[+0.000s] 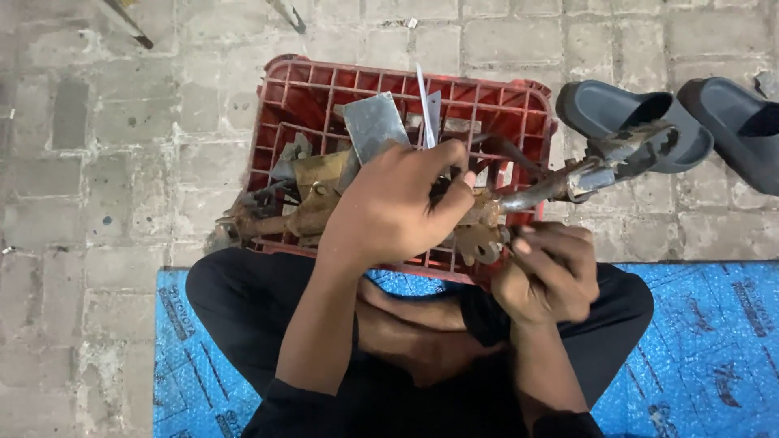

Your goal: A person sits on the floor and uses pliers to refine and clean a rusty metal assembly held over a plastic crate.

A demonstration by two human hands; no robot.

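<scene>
Here the left hand grips a rusty metal part lying on the red crate; the right hand curls shut beside its lower bracket, touching it.

I'm looking at an outdoor, ground-level repair spot, a makeshift workshop on a pavement of grey rectangular paving bricks. At twelve o'clock a red plastic lattice crate holds rusty metal parts. At six o'clock a blue printed plastic sheet serves as a seat. At two o'clock lies a pair of grey rubber slide sandals.
</scene>
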